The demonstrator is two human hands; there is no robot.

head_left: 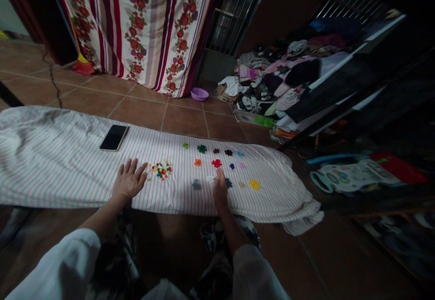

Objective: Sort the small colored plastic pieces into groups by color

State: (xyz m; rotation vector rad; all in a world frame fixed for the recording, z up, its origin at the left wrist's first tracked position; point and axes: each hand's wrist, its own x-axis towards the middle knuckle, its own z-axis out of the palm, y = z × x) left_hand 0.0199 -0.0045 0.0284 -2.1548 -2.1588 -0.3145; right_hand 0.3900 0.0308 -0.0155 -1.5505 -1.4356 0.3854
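Observation:
My left hand (129, 178) lies flat on the striped cloth with its fingers spread. Its fingertips are beside a mixed heap of small coloured pieces (160, 169), in red, yellow, green, orange and white. My right hand (220, 189) has its fingers drawn together just below a cluster of red pieces (216, 163); anything between them is too small to make out. White pieces (211, 180) lie at its left side, and dark grey-blue pieces (229, 182) at its right. Other single-colour clusters sit around it in rows, among them dark green pieces (201, 148) and yellow pieces (254, 184).
The striped cloth (78, 155) covers a long, narrow surface. A phone (114, 137) rests on it, left of the heap. Beyond are a tiled floor, a purple basin (199, 94), a floral curtain (136, 28) and piled clothes (272, 75). Shelving stands at the right.

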